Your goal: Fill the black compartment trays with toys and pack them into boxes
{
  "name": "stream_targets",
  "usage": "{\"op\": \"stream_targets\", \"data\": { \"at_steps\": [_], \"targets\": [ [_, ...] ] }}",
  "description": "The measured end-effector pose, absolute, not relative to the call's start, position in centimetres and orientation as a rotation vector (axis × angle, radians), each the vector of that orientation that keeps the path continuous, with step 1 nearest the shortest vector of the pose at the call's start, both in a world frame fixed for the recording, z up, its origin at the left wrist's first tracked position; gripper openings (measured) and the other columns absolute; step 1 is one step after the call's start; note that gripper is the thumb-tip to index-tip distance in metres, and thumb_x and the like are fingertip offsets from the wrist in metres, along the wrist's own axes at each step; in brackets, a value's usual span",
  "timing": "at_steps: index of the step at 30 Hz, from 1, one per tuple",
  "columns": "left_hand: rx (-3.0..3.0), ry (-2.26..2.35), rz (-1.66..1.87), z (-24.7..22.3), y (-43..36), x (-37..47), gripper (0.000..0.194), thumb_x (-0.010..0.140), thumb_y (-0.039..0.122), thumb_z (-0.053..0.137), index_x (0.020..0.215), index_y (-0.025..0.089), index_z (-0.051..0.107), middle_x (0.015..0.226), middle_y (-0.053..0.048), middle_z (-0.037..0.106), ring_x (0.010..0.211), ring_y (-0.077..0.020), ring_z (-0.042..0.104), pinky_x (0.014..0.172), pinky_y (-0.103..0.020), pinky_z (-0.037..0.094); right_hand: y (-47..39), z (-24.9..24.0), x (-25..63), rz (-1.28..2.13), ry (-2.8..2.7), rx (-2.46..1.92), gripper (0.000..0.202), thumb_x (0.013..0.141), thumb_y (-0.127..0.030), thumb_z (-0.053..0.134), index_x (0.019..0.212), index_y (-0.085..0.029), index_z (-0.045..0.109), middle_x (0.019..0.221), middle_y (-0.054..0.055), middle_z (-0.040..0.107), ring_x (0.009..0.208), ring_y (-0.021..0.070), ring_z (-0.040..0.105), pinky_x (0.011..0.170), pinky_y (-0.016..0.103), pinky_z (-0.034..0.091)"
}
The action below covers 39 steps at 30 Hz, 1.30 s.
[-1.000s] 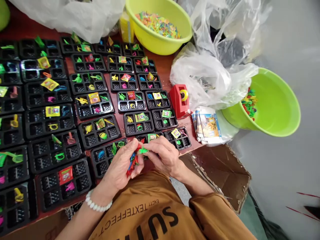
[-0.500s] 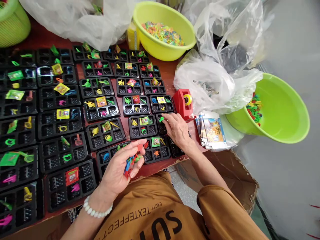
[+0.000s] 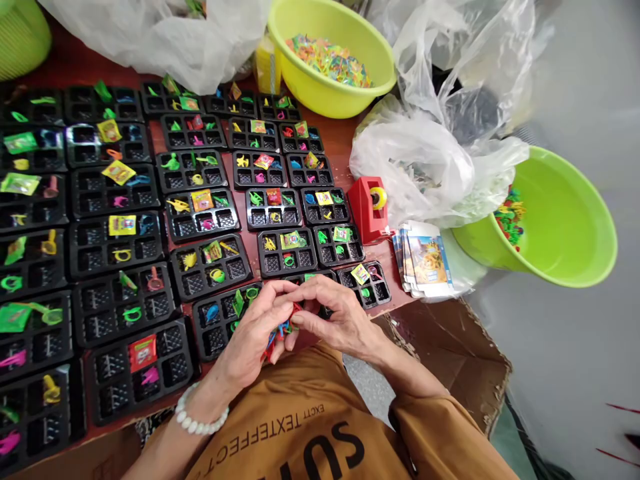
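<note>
My left hand (image 3: 253, 337), with a pale bead bracelet at the wrist, is cupped round small red, blue and green plastic toys (image 3: 281, 333). My right hand (image 3: 334, 310) meets it, its thumb and fingers pinched at the toys; what they hold, if anything, is hidden. Both hands are above the table's front edge and partly cover a black tray. Rows of black compartment trays (image 3: 210, 267) hold small toys and sachets. At the right end, one tray (image 3: 340, 245) has green toys and a sachet, and the front one (image 3: 364, 283) has a yellow sachet and a green toy.
A red tape dispenser (image 3: 369, 210) stands right of the trays, beside printed cards (image 3: 425, 260). Behind are a yellow-green basin (image 3: 330, 100) of sachets or small pieces and plastic bags (image 3: 410, 153). Another basin (image 3: 570, 227) with toys is at the right. A cardboard box (image 3: 450, 347) sits below the table edge.
My right hand has moved from the right-hand trays, left and toward me, to my left hand. A green toy now lies in the upper left compartment of the tray it left.
</note>
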<state>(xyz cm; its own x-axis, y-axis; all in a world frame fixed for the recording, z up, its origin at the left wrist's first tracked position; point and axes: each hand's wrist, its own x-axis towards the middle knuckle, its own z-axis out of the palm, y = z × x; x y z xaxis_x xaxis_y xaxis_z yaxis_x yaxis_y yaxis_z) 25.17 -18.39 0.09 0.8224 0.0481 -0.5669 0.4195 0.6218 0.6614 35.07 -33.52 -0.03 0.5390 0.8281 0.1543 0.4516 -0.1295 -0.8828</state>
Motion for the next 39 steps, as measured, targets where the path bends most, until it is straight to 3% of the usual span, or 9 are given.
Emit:
{"op": "stream_targets", "data": {
  "at_steps": [4,8,14,17,20,23,25,29,39],
  "targets": [
    [0.885,0.563,-0.301,-0.1,-19.3,25.4,0.052,0.081,0.055,0.077,0.114,0.019,0.057,0.069,0.002,0.064,0.044,-0.0097,0.055,0.031,-0.013,0.033,-34.4,-0.6,34.1,0.405,-0.874,-1.840,0.011,0.098,-0.022,0.066,0.100,-0.020,0.077,0.081,0.002,0.072,0.073,0.0128,0.067,0.069,0.026,0.056],
    [0.797,0.556,-0.350,-0.1,-20.3,25.9,0.045,0.083,0.045,0.077,0.114,0.018,0.059,0.074,0.000,0.066,0.046,-0.0104,0.057,0.030,-0.013,0.034,-35.9,-1.0,33.6,0.238,-0.753,-1.892,0.013,0.095,-0.016,0.063,0.095,-0.019,0.076,0.081,0.002,0.075,0.067,0.0120,0.070,0.059,0.022,0.055],
    [0.441,0.650,-0.342,-0.1,-19.8,26.6,0.019,0.082,0.017,0.070,0.101,0.012,0.068,0.070,-0.003,0.066,0.043,-0.0101,0.054,0.028,-0.013,0.033,-39.2,-3.2,36.1,-0.413,-0.739,-2.250,0.017,0.096,-0.011,0.061,0.098,-0.020,0.074,0.089,0.005,0.079,0.080,0.0177,0.074,0.075,0.032,0.062],
    [0.278,0.765,-0.301,0.0,-18.7,27.0,0.015,0.087,0.010,0.056,0.094,0.009,0.070,0.067,-0.005,0.065,0.041,-0.0093,0.051,0.027,-0.013,0.032,-40.1,-4.8,37.5,-0.515,-0.802,-2.358,0.017,0.097,-0.011,0.058,0.099,-0.020,0.073,0.087,0.006,0.077,0.081,0.0197,0.073,0.075,0.034,0.061],
    [0.199,0.845,-0.224,0.4,-18.1,27.1,0.023,0.091,0.009,0.048,0.094,0.008,0.070,0.069,-0.008,0.067,0.047,-0.0119,0.059,0.032,-0.015,0.041,-39.8,-4.7,37.2,-0.544,-0.861,-2.348,0.016,0.098,-0.012,0.060,0.101,-0.021,0.072,0.092,0.007,0.078,0.085,0.0208,0.074,0.078,0.036,0.062],
    [0.196,0.854,-0.173,0.7,-18.3,26.9,0.026,0.093,0.011,0.047,0.096,0.007,0.072,0.073,-0.010,0.071,0.060,-0.0178,0.070,0.052,-0.025,0.060,-38.1,-2.5,35.1,-0.461,-0.999,-2.171,0.021,0.096,-0.009,0.066,0.112,-0.023,0.071,0.102,0.007,0.078,0.094,0.0206,0.075,0.085,0.038,0.063],
    [0.172,0.817,-0.176,0.5,-18.6,26.7,0.027,0.093,0.011,0.047,0.096,0.007,0.073,0.076,-0.011,0.074,0.064,-0.0201,0.073,0.064,-0.031,0.064,-36.7,-0.9,33.4,-0.320,-1.228,-2.040,0.032,0.095,-0.008,0.067,0.124,-0.023,0.068,0.109,0.009,0.078,0.098,0.0207,0.075,0.084,0.037,0.062],
    [0.085,0.696,-0.159,-0.9,-18.5,25.9,0.023,0.089,0.011,0.053,0.090,0.008,0.075,0.080,-0.012,0.076,0.070,-0.0189,0.074,0.069,-0.028,0.058,-33.8,0.3,31.1,-0.162,-1.632,-1.969,0.038,0.098,-0.008,0.061,0.134,-0.020,0.064,0.113,0.010,0.079,0.096,0.0232,0.073,0.079,0.039,0.059],
    [0.059,0.523,0.144,-1.4,-14.7,21.0,0.016,0.083,0.018,0.067,0.093,0.011,0.077,0.089,-0.010,0.075,0.083,-0.0186,0.071,0.089,-0.031,0.053,-26.8,0.7,30.2,-0.143,-1.968,-1.789,0.022,0.100,-0.015,0.063,0.121,-0.020,0.064,0.102,0.009,0.078,0.089,0.0238,0.070,0.074,0.040,0.054]
  ]
}}
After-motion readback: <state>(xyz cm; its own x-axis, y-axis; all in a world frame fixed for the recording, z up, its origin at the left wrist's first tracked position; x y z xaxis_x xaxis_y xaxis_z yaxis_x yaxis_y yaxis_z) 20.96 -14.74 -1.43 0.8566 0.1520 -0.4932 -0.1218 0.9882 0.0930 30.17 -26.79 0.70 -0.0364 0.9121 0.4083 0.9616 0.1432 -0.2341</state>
